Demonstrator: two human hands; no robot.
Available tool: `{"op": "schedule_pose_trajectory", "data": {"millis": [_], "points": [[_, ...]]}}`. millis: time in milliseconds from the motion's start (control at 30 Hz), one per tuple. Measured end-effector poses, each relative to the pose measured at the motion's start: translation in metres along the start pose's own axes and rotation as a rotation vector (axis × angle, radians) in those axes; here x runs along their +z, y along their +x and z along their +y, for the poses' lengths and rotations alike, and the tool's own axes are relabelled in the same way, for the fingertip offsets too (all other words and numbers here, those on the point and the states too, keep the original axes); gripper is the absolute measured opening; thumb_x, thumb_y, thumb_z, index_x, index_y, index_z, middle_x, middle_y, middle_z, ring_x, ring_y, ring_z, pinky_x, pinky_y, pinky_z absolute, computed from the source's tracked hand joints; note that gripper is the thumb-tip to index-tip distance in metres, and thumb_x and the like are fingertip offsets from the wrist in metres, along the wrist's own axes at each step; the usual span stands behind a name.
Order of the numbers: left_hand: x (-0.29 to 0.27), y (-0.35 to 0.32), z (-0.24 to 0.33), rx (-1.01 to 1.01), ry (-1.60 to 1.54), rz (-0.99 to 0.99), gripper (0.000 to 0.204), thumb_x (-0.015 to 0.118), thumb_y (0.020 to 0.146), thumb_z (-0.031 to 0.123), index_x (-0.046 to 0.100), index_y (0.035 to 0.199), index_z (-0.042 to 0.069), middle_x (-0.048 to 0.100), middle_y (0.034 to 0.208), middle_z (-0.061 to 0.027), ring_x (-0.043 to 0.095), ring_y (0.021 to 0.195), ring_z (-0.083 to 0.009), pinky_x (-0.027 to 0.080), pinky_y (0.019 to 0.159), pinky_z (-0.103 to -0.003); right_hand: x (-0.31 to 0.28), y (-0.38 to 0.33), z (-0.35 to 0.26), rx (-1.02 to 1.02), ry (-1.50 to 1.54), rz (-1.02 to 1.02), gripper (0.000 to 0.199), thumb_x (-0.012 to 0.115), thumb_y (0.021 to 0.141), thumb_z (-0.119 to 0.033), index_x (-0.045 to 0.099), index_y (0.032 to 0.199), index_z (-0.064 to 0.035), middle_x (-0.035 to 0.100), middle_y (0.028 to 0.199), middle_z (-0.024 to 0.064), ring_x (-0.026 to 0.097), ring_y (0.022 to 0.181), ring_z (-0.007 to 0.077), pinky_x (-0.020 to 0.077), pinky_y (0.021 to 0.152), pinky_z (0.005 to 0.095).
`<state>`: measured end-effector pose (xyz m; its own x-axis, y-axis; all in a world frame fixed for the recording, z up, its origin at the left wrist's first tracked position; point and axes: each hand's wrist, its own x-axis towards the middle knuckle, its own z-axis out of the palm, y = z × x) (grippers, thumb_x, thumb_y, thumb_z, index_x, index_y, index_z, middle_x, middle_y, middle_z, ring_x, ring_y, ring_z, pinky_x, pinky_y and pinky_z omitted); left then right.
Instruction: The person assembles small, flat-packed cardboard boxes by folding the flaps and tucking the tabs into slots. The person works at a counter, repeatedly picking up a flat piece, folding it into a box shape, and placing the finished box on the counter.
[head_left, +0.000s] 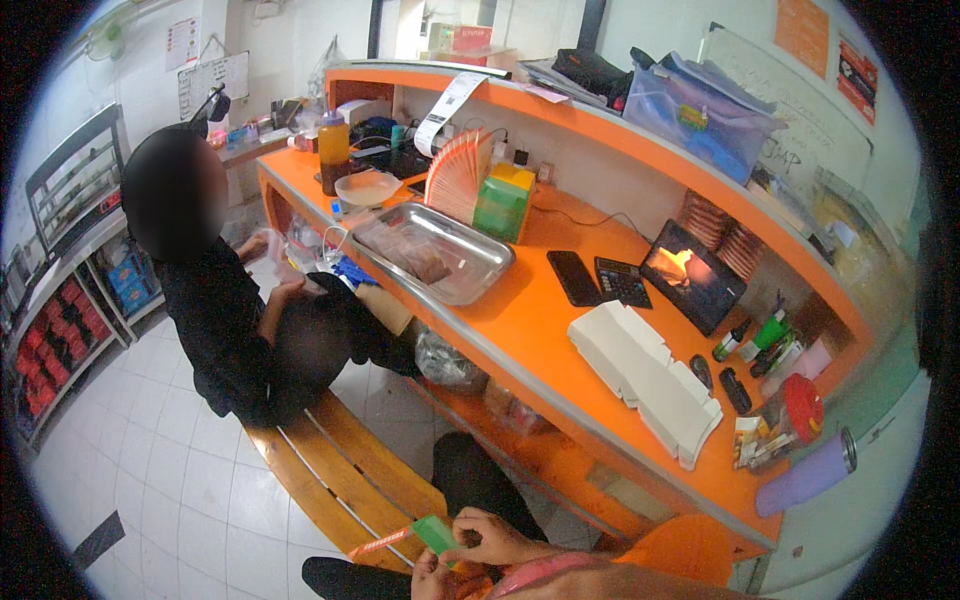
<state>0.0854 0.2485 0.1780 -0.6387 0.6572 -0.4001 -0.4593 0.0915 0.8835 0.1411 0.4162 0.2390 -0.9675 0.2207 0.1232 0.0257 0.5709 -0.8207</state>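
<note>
Low in the view, my left hand (430, 578) and my right hand (493, 540) are close together over my lap. Between them is a small green, orange and white folded card piece (433, 533), its orange-and-white strip sticking out to the left. The fingers of both hands are closed on it. Something pink (540, 572) shows by my right wrist, and I cannot make out what it is. On the desk ahead lies a row of white folded card pieces (640, 375). Farther back stand a fan of orange-and-white cards (458, 172) and a green-and-yellow stack (502, 203).
An orange desk (545, 290) carries a metal tray (440, 262) with packets, a phone (573, 278), a calculator (622, 283), a lit tablet-like screen (690, 275) and a purple tumbler (805, 473). A seated person (230, 330) shares the wooden bench (335, 470), their hands holding clear plastic.
</note>
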Motion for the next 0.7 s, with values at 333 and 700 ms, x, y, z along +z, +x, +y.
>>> {"op": "schedule_pose_trajectory", "data": {"millis": [333,700], "points": [[0.010,0.014,0.004,0.095,-0.002,-0.024,0.039,0.061,0.095,0.018,0.053,0.131,0.004,0.066,0.105,-0.0087,0.063,0.093,-0.0181,0.052,0.081,-0.032,0.024,0.023,0.043,0.202,0.289,0.006,0.047,0.078,0.085,-0.034,0.048,0.064,-0.0044,0.049,0.070,0.0008,0.044,0.069,0.0074,0.0353,0.059,0.0278],[-0.059,0.061,-0.015,0.343,-0.223,0.305,0.043,0.059,0.096,0.015,0.047,0.136,0.005,0.066,0.105,-0.0101,0.065,0.092,-0.0198,0.054,0.079,-0.033,-0.016,0.030,-0.026,-0.368,0.051,-0.066,0.044,0.069,0.088,-0.018,0.056,0.125,0.0021,0.063,0.116,0.0162,0.060,0.115,0.0279,0.0497,0.097,0.0347]]}}
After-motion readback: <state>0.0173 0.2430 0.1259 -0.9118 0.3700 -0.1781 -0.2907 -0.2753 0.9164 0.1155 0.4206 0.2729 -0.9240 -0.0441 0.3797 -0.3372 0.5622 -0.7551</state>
